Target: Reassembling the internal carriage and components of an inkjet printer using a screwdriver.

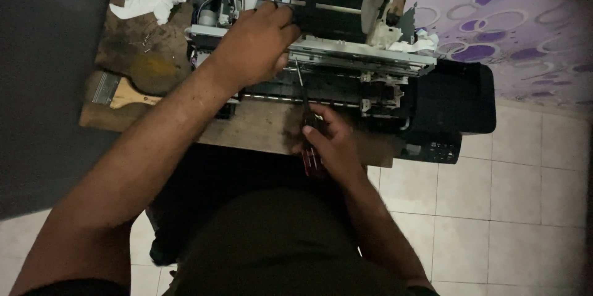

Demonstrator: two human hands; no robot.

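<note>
We look through a single camera worn on the head, facing steeply down over our own chest and forearms. It sits close above a small wooden table (pixel 259 126), which fills the upper middle of the frame. Tiled floor (pixel 531 197) shows at lower right, patterned cloth (pixel 525 30) at upper right. No second view overlaps.

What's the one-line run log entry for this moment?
left hand: pressing on opened grey-and-black printer mechanism | right hand: gripping red-handled screwdriver, tip at mechanism | flat wooden-handled brush: lying left
</note>
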